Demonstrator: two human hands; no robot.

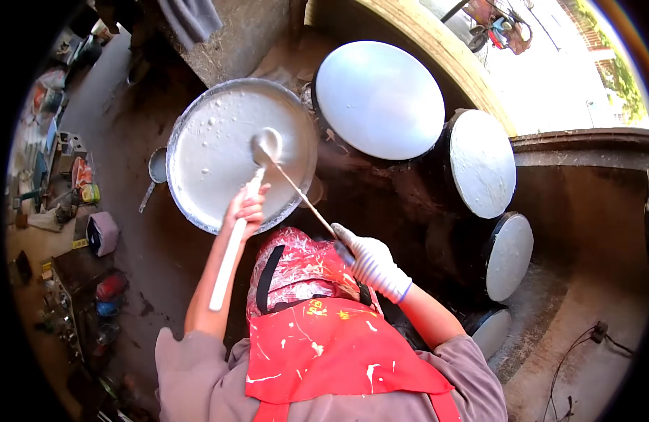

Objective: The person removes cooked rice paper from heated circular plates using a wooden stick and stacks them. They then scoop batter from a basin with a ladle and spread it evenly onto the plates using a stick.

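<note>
My bare left hand [247, 211] is wrapped round a white handle [229, 264] that slants over the near rim of a large round tub [171, 158]. Pale, creamy liquid [212, 151] fills the tub, with a few bubbles on it. My right hand [372, 264], in a striped white glove, is closed round a thin rod [303, 195] that runs up to the left. Both tools meet near a round, liquid-coated head [268, 144] at the liquid's surface; which of them it belongs to I cannot tell.
Several round vessels with pale tops curve down the right, among them a large one [381, 98] and a smaller one [483, 163]. A metal ladle [157, 167] lies left of the tub. Clutter lines the far left; a cable [585, 337] hangs lower right.
</note>
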